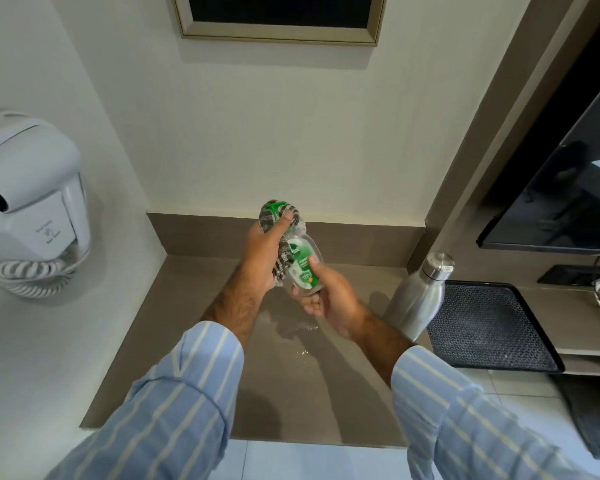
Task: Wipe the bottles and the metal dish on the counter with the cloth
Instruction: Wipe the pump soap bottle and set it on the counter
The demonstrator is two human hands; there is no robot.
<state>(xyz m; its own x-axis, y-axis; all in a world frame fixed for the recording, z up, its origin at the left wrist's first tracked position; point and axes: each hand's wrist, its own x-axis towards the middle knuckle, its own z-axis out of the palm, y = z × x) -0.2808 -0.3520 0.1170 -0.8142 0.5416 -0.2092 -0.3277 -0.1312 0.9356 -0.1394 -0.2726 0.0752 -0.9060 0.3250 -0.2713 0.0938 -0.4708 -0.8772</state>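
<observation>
Both hands raised above the grey counter (194, 341), working one item between them. Right hand (329, 299) grips the base of a clear plastic bottle (303, 261) with a green label, fingers (309, 304) curled under it and thumb pressed on the label; bottle held tilted, top end pointing away toward the wall. Left hand (262, 259) holds a checked cloth (281, 220) bunched around the bottle's upper part and green cap, fingers closed on the cloth, thumb lying across it. Wet patch (291, 336) on the counter directly below the hands. Steel bottle (418, 294) stands upright at the counter's right edge, just beside a black tray (489, 327). Wall-mounted white hair dryer (28, 202) with coiled cord at left. Dark screen (561, 188) at right. Striped blue sleeves on both arms.
</observation>
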